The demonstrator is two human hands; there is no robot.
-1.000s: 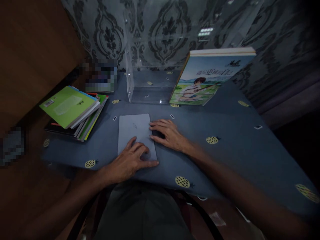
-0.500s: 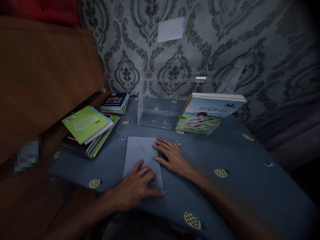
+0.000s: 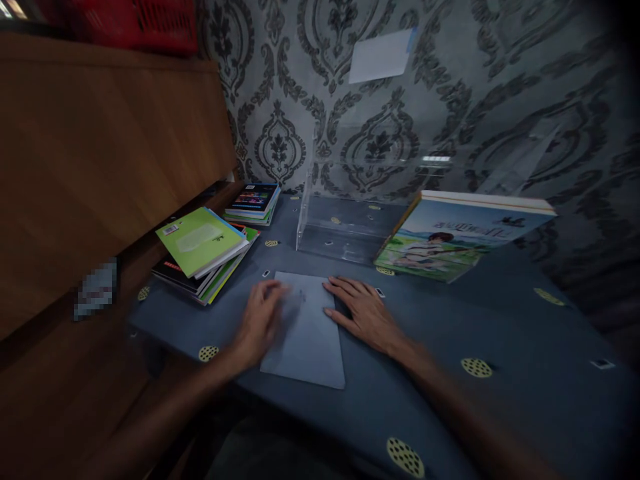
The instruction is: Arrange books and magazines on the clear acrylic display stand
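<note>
Covering most of the view, the desk [image 3: 500, 320] wears a blue-grey cloth dotted with yellow pineapple prints. At its back edge a clear acrylic stand [image 3: 345, 227] sits against the patterned wall, and a large illustrated book [image 3: 465, 233] leans on the stand's right side — its cover title is too blurred to read. Near the left edge lies a fanned stack of notebooks [image 3: 205, 250], the green top one bearing a small barcode sticker; a smaller pile of books [image 3: 254, 202] sits behind it. A grey sheet of paper [image 3: 310, 333] lies flat near the front edge. The right hand [image 3: 367, 313] rests flat on the sheet's right side, fingers spread. The left hand [image 3: 263, 320] — motion-blurred — lies open over its left side, gripping nothing.
</note>
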